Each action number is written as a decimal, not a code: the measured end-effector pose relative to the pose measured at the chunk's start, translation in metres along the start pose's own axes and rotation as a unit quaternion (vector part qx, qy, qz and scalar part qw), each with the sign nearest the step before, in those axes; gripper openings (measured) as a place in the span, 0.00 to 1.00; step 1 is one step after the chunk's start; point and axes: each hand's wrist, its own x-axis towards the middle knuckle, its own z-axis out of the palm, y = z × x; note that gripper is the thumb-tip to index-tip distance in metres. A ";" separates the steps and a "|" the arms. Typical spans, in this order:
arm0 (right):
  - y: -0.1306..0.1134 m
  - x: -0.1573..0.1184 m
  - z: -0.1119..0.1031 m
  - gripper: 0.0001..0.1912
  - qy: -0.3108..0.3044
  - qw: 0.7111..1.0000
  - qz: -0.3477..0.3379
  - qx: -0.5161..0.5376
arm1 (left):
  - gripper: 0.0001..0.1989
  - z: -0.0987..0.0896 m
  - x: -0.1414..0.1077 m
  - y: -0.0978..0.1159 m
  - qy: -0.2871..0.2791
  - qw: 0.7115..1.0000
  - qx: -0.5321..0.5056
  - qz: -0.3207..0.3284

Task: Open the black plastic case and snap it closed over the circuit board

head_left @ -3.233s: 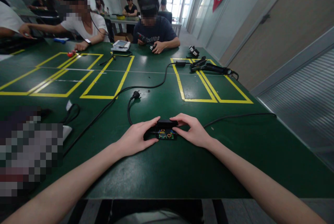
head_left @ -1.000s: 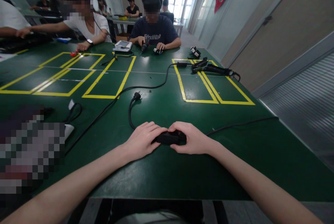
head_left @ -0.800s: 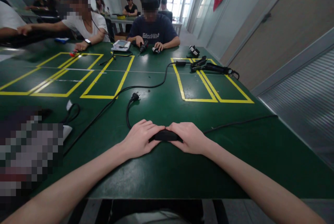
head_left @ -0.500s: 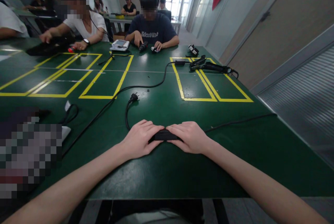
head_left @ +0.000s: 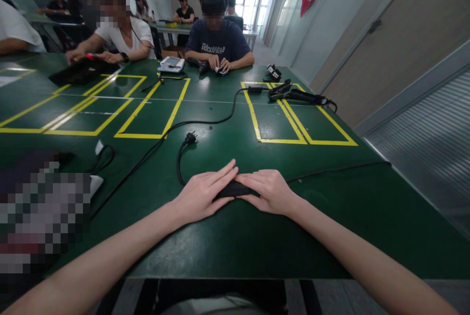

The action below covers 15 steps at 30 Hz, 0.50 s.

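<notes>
A black power adapter (head_left: 235, 189) lies on the green table between my hands, its ends covered by them. My left hand (head_left: 200, 195) grips its left end, thumb along the near side, with some fingertips raised and stretched over the top. On the right end, my right hand (head_left: 270, 191) has its fingers across the top and its thumb at the near edge. The fingertips of the two hands nearly meet. A black cord with a plug (head_left: 190, 138) curves out past my left hand, and a thin black cable (head_left: 338, 170) runs off beyond my right hand.
Another black cable (head_left: 157, 142) crosses the table to a small black box (head_left: 255, 89). Black tools (head_left: 293, 93) lie over yellow tape outlines at the far right. A blurred-out item (head_left: 44, 212) lies at left. Across the table, a person (head_left: 216, 43) handles a small white-and-black part.
The fingers of my left hand have lifted and stretched over the adapter. My right hand stays nearly in place. Across the table, a co-worker's hands have moved with a dark item.
</notes>
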 end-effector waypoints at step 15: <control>0.000 -0.001 -0.003 0.17 0.031 0.991 -0.080 -0.101 | 0.23 -0.009 0.006 0.005 -0.061 0.981 -0.091 -0.159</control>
